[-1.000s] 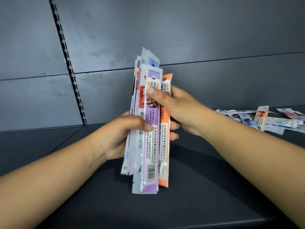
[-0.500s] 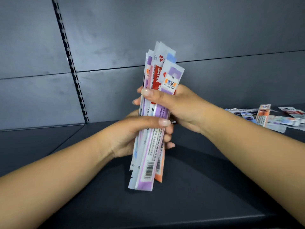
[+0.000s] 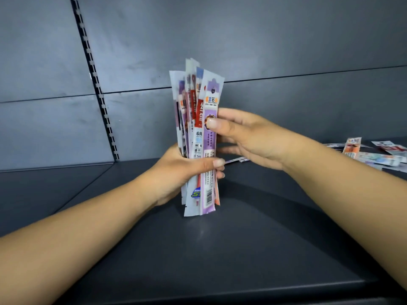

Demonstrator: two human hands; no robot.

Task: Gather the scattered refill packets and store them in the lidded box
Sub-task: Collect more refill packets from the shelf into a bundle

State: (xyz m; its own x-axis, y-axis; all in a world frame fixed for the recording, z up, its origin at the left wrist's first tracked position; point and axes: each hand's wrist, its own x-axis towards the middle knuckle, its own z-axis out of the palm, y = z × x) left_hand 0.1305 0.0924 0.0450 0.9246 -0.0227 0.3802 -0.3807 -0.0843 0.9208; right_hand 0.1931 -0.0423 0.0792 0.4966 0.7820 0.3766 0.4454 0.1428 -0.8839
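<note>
Squaring the bundle of refill packets [image 3: 199,137] upright over the shelf [image 3: 220,249], your left hand [image 3: 176,172] curls round its lower half while your right hand [image 3: 244,133] pinches the upper edge, thumb in front. More loose packets [image 3: 372,154] lie far right; gather those next, judging by no lidded box in view.

Dark grey shelf [image 3: 220,249], matte, carrying loose refill packets [image 3: 372,155] scattered flat at far right, beyond the right hand [image 3: 246,137]. One thin packet [image 3: 236,160] lies just behind that hand.
</note>
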